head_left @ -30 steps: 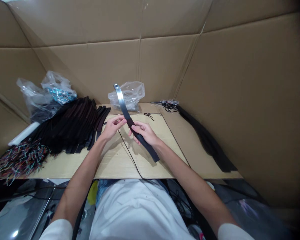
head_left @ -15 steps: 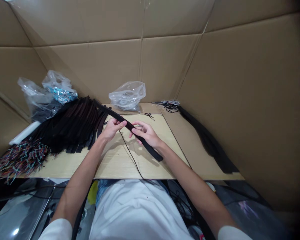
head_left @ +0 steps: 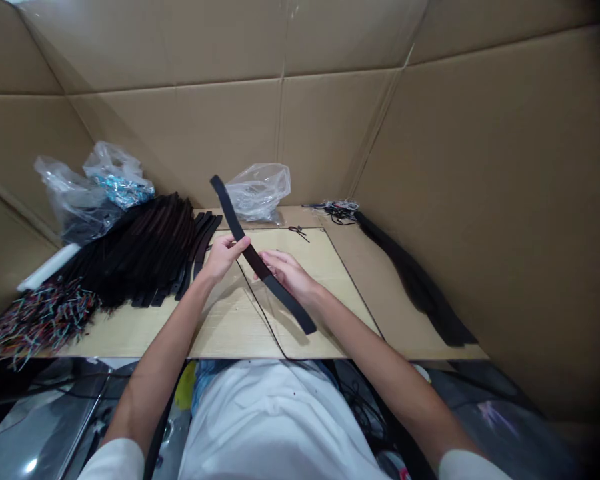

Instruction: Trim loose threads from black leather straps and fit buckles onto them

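Note:
A long black strap [head_left: 290, 308] slants from upper left to lower right above the wooden table [head_left: 145, 330]. My left hand [head_left: 223, 255] pinches it near its middle, fingers closed on it. Just to the right, my right hand [head_left: 285, 270] lies under and against the strap with its fingers stretched along it. The strap's far end rises in front of a clear plastic bag [head_left: 260, 190]. A thin black cord [head_left: 260, 310] runs across the table under my hands.
A pile of black straps [head_left: 145, 250] lies at the left, with a heap of coloured wire ties [head_left: 40, 320] and plastic bags [head_left: 93, 190] beyond. A dark bundle [head_left: 415, 283] lies along the right cardboard wall [head_left: 480, 200]. Small black ties [head_left: 337, 210] sit at the back.
The strap was turned over: its shiny side faced up a second ago, then it swung down toward the pile, and now its black far end points up again.

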A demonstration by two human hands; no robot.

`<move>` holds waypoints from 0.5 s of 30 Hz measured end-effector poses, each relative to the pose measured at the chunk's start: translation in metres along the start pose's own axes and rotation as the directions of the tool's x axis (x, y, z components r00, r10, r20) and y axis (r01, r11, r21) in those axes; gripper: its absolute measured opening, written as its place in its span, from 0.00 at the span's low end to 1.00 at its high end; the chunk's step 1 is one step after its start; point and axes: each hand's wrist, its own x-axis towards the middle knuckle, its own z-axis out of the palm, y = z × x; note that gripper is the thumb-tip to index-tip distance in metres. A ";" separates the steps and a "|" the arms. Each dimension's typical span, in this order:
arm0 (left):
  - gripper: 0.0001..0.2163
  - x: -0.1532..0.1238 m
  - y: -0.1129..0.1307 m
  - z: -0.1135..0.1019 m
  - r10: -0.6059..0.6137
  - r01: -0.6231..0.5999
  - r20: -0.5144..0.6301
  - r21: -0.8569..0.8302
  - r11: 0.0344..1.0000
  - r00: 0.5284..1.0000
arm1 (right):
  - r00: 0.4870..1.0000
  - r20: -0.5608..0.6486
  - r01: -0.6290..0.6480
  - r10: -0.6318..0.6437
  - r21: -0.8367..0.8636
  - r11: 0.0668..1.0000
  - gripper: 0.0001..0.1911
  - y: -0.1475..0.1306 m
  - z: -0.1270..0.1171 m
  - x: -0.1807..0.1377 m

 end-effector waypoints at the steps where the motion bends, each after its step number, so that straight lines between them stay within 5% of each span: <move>1: 0.30 0.000 0.001 0.001 -0.015 0.015 -0.013 0.014 1.000 1.000 | 1.000 -0.024 0.017 -0.017 -0.013 1.000 0.25 0.001 0.001 0.000; 9: 0.28 0.000 -0.003 -0.002 -0.113 0.147 0.208 -0.157 0.977 0.972 | 0.997 -0.031 0.071 -0.068 0.103 0.992 0.25 -0.004 -0.006 -0.001; 15: 0.29 0.002 -0.006 -0.002 -0.103 0.112 0.049 -0.222 0.969 0.993 | 0.997 0.009 0.073 -0.074 0.105 0.992 0.26 -0.003 0.001 -0.001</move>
